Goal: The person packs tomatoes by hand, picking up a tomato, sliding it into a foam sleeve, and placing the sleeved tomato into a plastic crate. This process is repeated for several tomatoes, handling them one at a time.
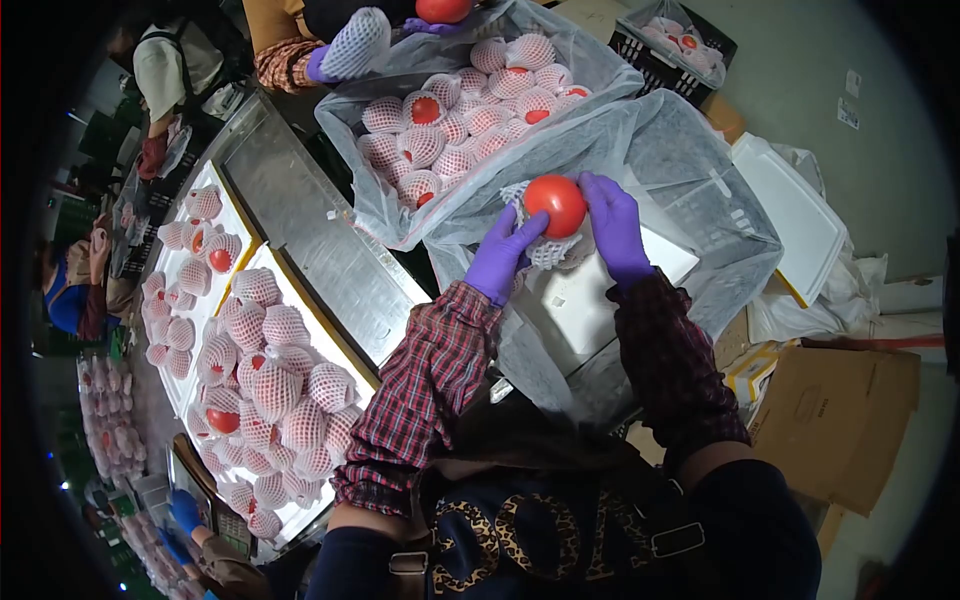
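Observation:
A smooth red tomato (555, 206) is held between my two purple-gloved hands, above a crate (735, 215) lined with a pale plastic sheet. A white foam net (550, 252) hangs bunched beneath and behind the fruit. My left hand (508, 250) is closed on the tomato and net, its thumb across the fruit's lower left. Fingertips of my right hand (614, 228) press against the right side of the tomato. Below my hands, a white board (582, 305) lies inside the crate.
Beyond stands a lined crate (385, 225) full of netted tomatoes (455, 120). More netted tomatoes (270, 385) are heaped on white trays at left. Across from me, a co-worker's gloved hand (318, 65) wears a foam net. A cardboard box (835, 425) stands at right.

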A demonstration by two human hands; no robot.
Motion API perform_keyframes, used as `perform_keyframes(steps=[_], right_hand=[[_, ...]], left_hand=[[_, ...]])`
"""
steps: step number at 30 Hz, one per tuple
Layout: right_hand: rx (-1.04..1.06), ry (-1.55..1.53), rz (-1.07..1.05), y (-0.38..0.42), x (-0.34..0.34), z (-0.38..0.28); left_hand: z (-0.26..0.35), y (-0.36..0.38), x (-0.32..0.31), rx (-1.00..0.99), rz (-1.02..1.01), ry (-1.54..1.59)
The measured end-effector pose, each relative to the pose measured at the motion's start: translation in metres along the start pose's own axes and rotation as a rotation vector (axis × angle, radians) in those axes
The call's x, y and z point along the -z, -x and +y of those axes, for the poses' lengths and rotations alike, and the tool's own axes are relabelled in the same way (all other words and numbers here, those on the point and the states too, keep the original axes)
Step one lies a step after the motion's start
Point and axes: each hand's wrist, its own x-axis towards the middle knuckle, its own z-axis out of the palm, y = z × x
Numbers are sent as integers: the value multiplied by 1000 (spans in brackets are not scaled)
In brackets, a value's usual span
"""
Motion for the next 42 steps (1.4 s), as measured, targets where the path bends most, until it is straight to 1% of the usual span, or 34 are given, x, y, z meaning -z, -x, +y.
perform_keyframes(steps=[1, 3, 4, 6, 7, 9, 10, 12, 13, 16, 17, 20, 23, 24, 26, 27, 30, 31, 32, 33, 34, 35, 36, 37, 38, 39, 40, 41, 42], right_hand=[[141, -41, -9, -1, -1, 5], [105, 10, -69, 8, -15, -22], [86, 35, -99, 12, -19, -31], [40, 27, -90, 11, -18, -31], [18, 26, -82, 9, -16, -31], [28, -116, 45, 3, -11, -15], [34, -187, 106, 2, -9, -8], [-80, -182, 129, 2, -6, -11], [-138, -181, 141, 3, -6, -12], [-74, 81, 70, 8, -11, 2], [-131, 31, 62, 8, -10, 2], [-302, -122, 37, 2, -4, 3], [-422, -505, -129, -1, -2, 15], [-297, -343, -214, 3, -4, 16], [-46, -18, -377, 17, -7, 16], [-153, 52, -420, 13, -4, 12], [-76, -40, -480, 8, -1, 14], [17, -43, -430, 10, 2, 13], [146, 68, -329, 10, 5, 28], [275, 120, -102, 7, 12, 66], [-121, -268, 48, 4, 1, 20], [-119, -109, 183, 0, -3, -1], [-109, -4, 298, 4, -13, -19], [-1, -45, 246, 13, -22, -10], [161, 70, 174, 19, -30, -19], [134, 34, 112, 20, -33, -24], [108, -21, 99, 18, -31, -20], [68, -21, 163, 14, -28, -16], [43, 6, 170, 10, -20, -13]], left_hand=[[-1, -1, 1, 2, 28, 47], [-5, -4, 1, 5, 83, 142], [-5, -5, 2, -6, 69, 193], [-5, -6, 2, -22, 40, 292], [-5, -6, 2, -40, 118, 233], [-9, -6, 2, -81, 277, 115], [-13, -8, 5, -98, 258, 33], [-9, -8, 5, -133, 225, -129], [-15, -5, -5, -212, 234, -288], [-28, -6, -3, -488, 209, -758], [-9, 1, -10, -241, 180, -522], [9, 5, -7, -37, -9, 267], [13, 10, 1, 92, -149, 535], [13, 9, 3, 141, -193, 636], [13, 9, 3, 186, -219, 737], [15, 10, 4, 204, -231, 789], [19, 14, 3, 233, -260, 893], [19, 17, -1, 202, -226, 844], [19, 17, -5, 159, -178, 792], [15, 11, -7, 126, -261, 823], [3, 4, 4, 51, -233, 611], [-4, 0, -1, 4, 46, 173], [-17, -4, 0, -202, 125, -210], [-20, -6, -6, -214, 199, -139], [-27, -13, -2, -267, 225, -120], [-22, -9, 1, -294, 180, 0], [-17, -8, 2, -353, 172, 11], [-13, -5, 2, -409, 167, 75], [-3, 1, 0, -468, 148, 144]])
